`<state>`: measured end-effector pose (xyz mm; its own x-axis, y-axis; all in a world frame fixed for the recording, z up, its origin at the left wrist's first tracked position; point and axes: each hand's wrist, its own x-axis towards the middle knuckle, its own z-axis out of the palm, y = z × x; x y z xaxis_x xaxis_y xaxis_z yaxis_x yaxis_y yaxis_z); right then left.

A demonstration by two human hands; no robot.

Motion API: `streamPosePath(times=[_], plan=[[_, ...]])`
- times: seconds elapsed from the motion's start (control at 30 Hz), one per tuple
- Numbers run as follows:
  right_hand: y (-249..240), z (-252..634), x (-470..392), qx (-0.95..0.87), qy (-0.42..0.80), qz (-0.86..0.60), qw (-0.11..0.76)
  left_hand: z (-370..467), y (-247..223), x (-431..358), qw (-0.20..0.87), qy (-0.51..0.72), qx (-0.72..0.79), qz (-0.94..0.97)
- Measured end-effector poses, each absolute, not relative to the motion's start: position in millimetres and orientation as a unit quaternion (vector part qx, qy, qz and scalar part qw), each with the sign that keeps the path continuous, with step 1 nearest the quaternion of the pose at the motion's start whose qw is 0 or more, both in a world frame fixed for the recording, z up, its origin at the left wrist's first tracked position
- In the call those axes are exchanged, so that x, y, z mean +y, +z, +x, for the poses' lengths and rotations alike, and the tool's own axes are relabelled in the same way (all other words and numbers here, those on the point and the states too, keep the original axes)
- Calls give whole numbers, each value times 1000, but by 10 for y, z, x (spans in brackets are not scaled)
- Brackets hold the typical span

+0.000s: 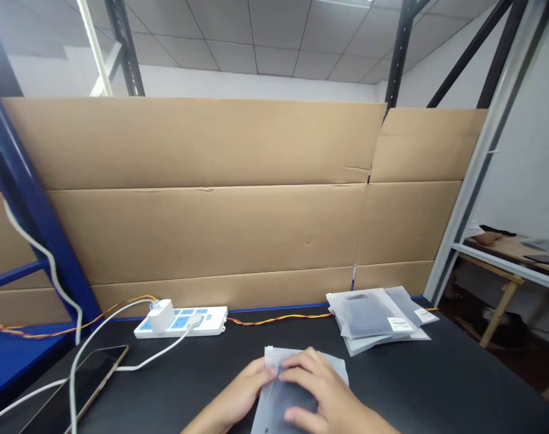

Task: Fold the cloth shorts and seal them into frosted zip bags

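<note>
In the head view, a frosted zip bag (272, 410) lies at the near middle of the black tabletop (179, 380). The left hand (242, 392) grips its left edge, thumb on top; the right hand (326, 395) lies spread on its face, fingers and thumb apart, hiding much of it.

Beyond it to the right, a loose pile of similar bags (362, 316) with white labels overlaps a yellow-and-red wire (278, 317) along the back edge. A pen (354, 278) stands upright just behind the pile.

To the left, a white power strip (215, 319) carries a charger adapter (161, 315) and a plug (194, 322). The adapter's white cable (73, 395) loops across a smartphone (97, 371); the plug's cord (156, 355) runs to the phone's edge.

A cardboard panel (229, 235) blocks off the rear, between a blue post (34, 199) and a grey post (473, 181).
</note>
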<state>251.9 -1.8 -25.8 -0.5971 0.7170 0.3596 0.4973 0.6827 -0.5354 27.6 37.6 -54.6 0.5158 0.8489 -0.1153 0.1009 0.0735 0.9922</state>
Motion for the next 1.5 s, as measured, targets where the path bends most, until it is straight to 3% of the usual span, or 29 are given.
streamPosePath(times=[0.1,0.2,0.5,0.7,0.87,1.07,1.23,1.5], plan=[[-199,2590,4,-797,228,-437,350,312,-478,292,613,227,380,654],[-199,2589,16,-778,300,-434,341,401,-323,181,570,175,348,723],[-293,2509,86,-667,516,-380,379,451,-59,172,433,187,367,802],[-345,2488,78,-683,504,-383,366,513,-118,154,456,178,345,801],[-226,2642,76,-711,456,-397,360,165,-113,475,452,262,409,748],[-175,2818,118,-702,526,-363,313,-243,-154,791,394,336,471,714],[-115,2799,91,-677,546,-344,355,35,-291,663,372,351,454,730],[-150,2670,-3,-785,487,-311,222,449,-317,316,322,301,415,796]])
